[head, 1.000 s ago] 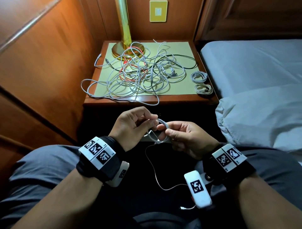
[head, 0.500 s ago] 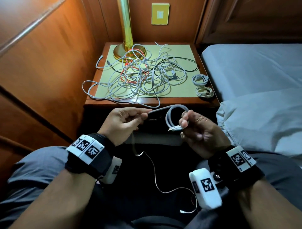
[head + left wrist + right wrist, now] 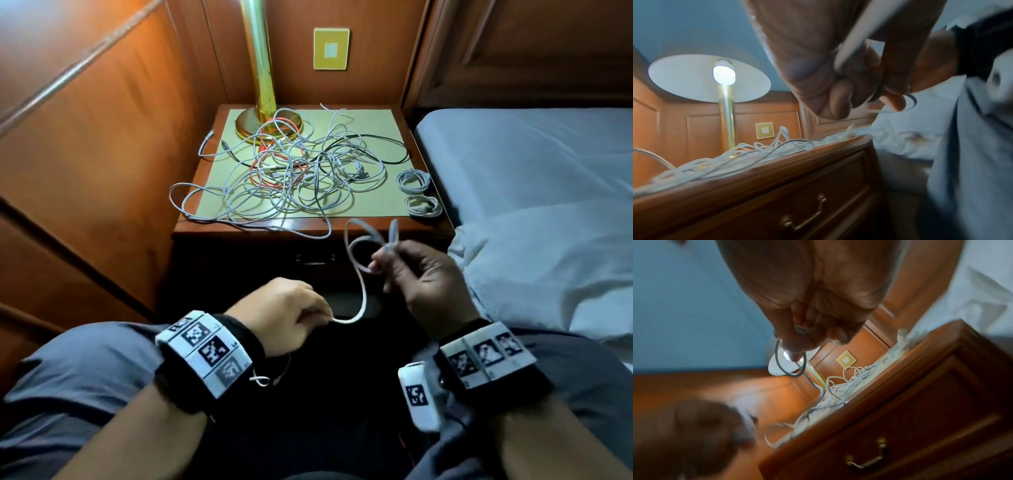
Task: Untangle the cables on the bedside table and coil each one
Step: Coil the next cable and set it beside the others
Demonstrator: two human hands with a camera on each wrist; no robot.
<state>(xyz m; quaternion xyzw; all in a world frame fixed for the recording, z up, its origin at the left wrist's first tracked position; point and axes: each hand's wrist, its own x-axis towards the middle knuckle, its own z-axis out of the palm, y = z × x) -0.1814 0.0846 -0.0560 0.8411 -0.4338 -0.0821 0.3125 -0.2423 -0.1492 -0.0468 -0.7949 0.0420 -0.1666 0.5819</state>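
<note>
The right hand [image 3: 421,277] pinched a small loop of the white cable [image 3: 363,274] in front of the bedside table [image 3: 308,228], while the left hand [image 3: 284,313] pinched the slack lower down, over the lap. If the left hand pulled hard, I judged the loop could slip from those fingertips and spring open. The cable's tail vanished under the left wrist. Both wrist views were blurred. The tangle [image 3: 291,174] lay on the table, two coiled cables [image 3: 416,192] beside it.

The right hand [image 3: 813,293] pinches a looped cable [image 3: 791,369] above the table's [image 3: 900,394] tangled cables [image 3: 851,386].
</note>
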